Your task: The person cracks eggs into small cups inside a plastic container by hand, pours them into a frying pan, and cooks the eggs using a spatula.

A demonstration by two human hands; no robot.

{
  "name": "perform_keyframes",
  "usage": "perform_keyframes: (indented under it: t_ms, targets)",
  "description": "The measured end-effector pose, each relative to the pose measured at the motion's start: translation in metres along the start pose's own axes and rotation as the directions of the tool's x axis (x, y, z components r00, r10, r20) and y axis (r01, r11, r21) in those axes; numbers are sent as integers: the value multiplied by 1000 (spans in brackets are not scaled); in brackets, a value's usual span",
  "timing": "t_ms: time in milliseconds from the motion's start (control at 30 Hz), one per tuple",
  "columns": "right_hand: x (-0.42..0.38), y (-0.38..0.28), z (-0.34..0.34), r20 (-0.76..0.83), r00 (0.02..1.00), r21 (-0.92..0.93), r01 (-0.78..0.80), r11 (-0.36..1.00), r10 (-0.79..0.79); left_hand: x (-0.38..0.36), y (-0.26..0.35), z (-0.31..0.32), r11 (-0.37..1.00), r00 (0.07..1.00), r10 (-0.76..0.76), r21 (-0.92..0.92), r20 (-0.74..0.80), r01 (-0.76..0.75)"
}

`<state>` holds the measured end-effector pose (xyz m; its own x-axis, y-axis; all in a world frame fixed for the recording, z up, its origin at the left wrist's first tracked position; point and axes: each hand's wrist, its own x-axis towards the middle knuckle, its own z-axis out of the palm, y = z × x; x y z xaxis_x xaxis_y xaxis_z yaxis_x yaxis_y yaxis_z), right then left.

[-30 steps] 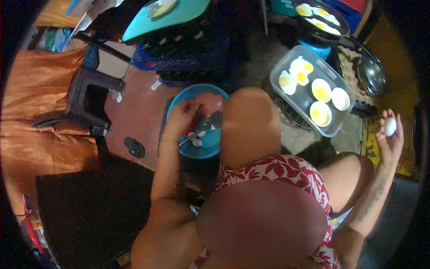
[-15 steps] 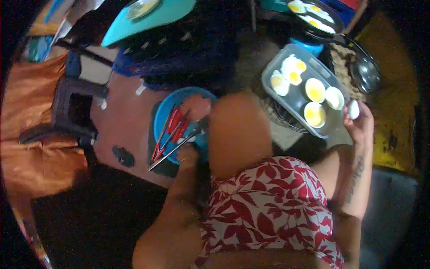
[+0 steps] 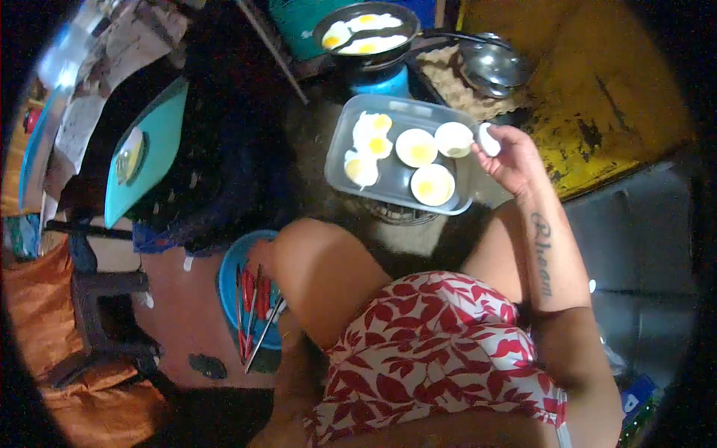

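In the head view, the right hand [image 3: 515, 163] pinches a white egg [image 3: 489, 140] between thumb and fingers, just beyond the upper right corner of the clear plastic container [image 3: 392, 179]. Cooked eggs [image 3: 367, 151] lie by the container's left edge; three white cups [image 3: 433, 184] stand toward its right edge. Dark script on the right forearm [image 3: 549, 272] begins "Rh"; the rest is uncertain. The left hand [image 3: 287, 322], by the blue basin [image 3: 226, 280], is largely hidden, its grip impossible to tell.
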<state>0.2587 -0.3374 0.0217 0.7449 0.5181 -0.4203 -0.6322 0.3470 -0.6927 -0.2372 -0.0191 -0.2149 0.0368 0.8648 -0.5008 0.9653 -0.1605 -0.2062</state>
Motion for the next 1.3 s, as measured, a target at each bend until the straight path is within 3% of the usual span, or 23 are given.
perform_keyframes:
  t_ms: [133, 200, 300, 367, 433, 467, 500, 533, 567, 600, 633, 667, 733, 767, 833, 867, 967, 1000, 1067, 1200, 1233, 1267, 1300]
  targets:
    - [-9, -6, 1, 110, 993, 102, -42, 994, 31, 10, -25, -23, 987, 988, 108, -106, -111, -120]
    - [-10, -10, 2, 201, 977, 95, -89, 992, 68, 3, -29, -63, 918, 930, 175, -288, -324, -274]
    - [1, -15, 2, 265, 957, 42, -135, 990, 119, -71, 23, -184, 618, 764, 194, -528, -615, -582]
    - [5, -16, 14, 299, 948, 50, -126, 991, 106, -113, 81, -253, 228, 723, 204, -686, -660, -691]
    - [11, -17, 23, 337, 932, 50, -163, 985, 137, -181, 146, -299, -35, 621, 298, -659, -725, -752]
    - [20, -15, 25, 356, 921, 49, -190, 981, 160, -181, 175, -303, -63, 481, 384, -542, -788, -838]
    - [20, -16, 32, 365, 916, 53, -202, 978, 169, -211, 203, -314, 2, 407, 474, -461, -781, -887]
    - [19, -16, 38, 372, 911, 59, -212, 975, 176, -228, 232, -313, -159, 300, 546, -448, -782, -880]
    - [26, -15, 36, 375, 908, 53, -221, 974, 186, -243, 259, -311, -165, 248, 600, -422, -760, -892]
    - [31, -14, 35, 405, 893, 52, -236, 970, 195, -253, 279, -307, -185, 38, 577, -176, -816, -967]
    - [27, -15, 40, 374, 909, 61, -224, 973, 186, -266, 296, -303, -307, -9, 578, -207, -816, -929]
    - [22, -16, 46, 337, 924, 73, -214, 974, 178, -272, 314, -299, -360, -96, 528, -120, -844, -925]
    - [27, -13, 42, 303, 940, 112, -199, 974, 157, -258, 351, -284, -290, -289, 492, 159, -822, -944]
    - [32, -11, 35, 301, 942, 123, -195, 973, 151, -250, 363, -275, -299, -294, 498, 157, -816, -941]
    - [31, -13, 29, 275, 945, 153, -223, 963, 175, -247, 377, -269, -259, -167, 643, -7, -748, -966]
    - [36, -13, 20, 267, 949, 167, -219, 961, 170, -243, 384, -267, -265, -174, 652, -7, -738, -964]
    - [59, -6, -12, 286, 941, 127, -226, 966, 183, -250, 388, -273, -310, 41, 657, -319, -753, -896]
    - [61, -7, -17, 275, 945, 136, -218, 966, 175, -256, 390, -275, -316, 37, 606, -283, -795, -906]
    - [68, -8, -22, 270, 949, 132, -206, 970, 165, -244, 407, -266, -359, -212, 557, -3, -803, -933]
    - [66, -12, -24, 222, 960, 107, -196, 975, 168, -221, 437, -249, -393, -328, 641, 70, -694, -917]
    - [62, -15, -26, 185, 967, 80, -191, 978, 174, -218, 444, -250, -376, -82, 758, -331, -647, -865]
    - [62, -18, -29, 173, 969, 86, -191, 978, 175, -215, 449, -252, -288, 131, 859, -680, -495, -674]
    - [63, -22, -31, 149, 973, 48, -184, 982, 175, -224, 442, -268, -124, 212, 929, -796, -302, -592]
